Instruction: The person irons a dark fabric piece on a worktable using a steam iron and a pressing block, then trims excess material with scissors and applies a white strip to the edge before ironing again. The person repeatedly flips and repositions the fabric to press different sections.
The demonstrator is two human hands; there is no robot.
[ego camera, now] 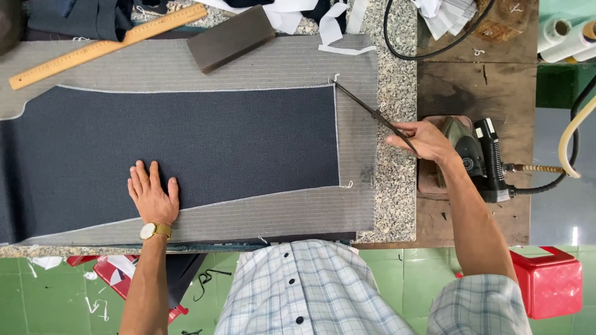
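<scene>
A dark navy cloth panel (186,146) lies flat on a larger grey pinstriped cloth (292,62) spread over a speckled stone table (397,93). My left hand (152,195) rests flat and open on the navy panel near its lower left edge, a gold watch on the wrist. My right hand (428,141) grips the handles of long dark scissors (369,111). The scissors' tip points up-left and touches the navy panel's upper right corner.
A wooden ruler (105,44) and a dark rectangular block (231,38) lie at the table's far side. A black steam iron (475,158) with hose sits on a wooden bench at right. Thread cones (568,34), white scraps (338,25), a red box (549,282) below.
</scene>
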